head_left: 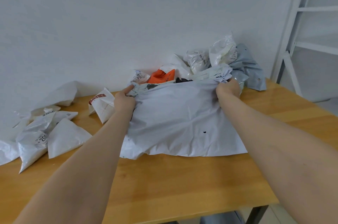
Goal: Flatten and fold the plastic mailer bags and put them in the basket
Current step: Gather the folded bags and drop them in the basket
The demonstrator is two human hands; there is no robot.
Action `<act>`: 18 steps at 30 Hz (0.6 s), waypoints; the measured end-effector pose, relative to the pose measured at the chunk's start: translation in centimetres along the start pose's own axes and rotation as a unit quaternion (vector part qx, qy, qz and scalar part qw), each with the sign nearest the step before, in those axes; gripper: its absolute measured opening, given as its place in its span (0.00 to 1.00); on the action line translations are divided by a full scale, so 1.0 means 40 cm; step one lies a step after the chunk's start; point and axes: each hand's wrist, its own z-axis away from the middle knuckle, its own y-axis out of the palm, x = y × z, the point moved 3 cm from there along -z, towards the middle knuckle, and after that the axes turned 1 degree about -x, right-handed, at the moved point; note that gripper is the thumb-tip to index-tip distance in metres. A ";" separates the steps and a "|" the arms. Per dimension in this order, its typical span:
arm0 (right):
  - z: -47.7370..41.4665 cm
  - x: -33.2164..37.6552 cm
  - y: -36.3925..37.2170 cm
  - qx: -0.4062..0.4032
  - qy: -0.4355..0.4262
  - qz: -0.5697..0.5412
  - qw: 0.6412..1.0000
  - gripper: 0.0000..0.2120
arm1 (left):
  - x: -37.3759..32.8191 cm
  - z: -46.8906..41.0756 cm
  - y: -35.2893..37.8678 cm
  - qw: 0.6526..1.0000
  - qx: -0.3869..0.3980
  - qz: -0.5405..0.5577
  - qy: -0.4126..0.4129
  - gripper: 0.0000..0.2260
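A large pale grey mailer bag (181, 123) lies spread on the wooden table (182, 187), stretched between both hands. My left hand (124, 102) grips its crumpled far left corner. My right hand (227, 89) grips its bunched far right corner. Behind it, against the wall, sits a heap of crumpled mailers, among them an orange one (161, 76), clear and white ones (198, 61) and a grey one (250, 70). No basket is in view.
Folded white mailers (64, 137) lie in triangles at the table's left, with a small white bag with a red mark (102, 104) beside my left hand. A white metal rack (311, 22) stands right of the table. The table's right edge is close.
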 end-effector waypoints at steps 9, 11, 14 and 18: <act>0.021 0.052 0.018 0.059 0.016 -0.096 0.994 0.22 | -0.013 0.022 -0.043 0.986 0.046 0.151 -0.056 0.31; 0.017 0.049 0.022 0.066 0.016 -0.099 0.993 0.25 | -0.014 0.029 -0.049 0.980 0.084 0.162 -0.073 0.29; 0.013 0.038 0.024 0.049 0.004 -0.076 0.996 0.21 | -0.006 0.040 -0.044 0.967 0.188 0.156 -0.066 0.27; 0.011 0.026 0.022 0.025 -0.005 -0.071 0.997 0.18 | 0.010 0.041 -0.040 0.976 0.200 0.063 -0.054 0.25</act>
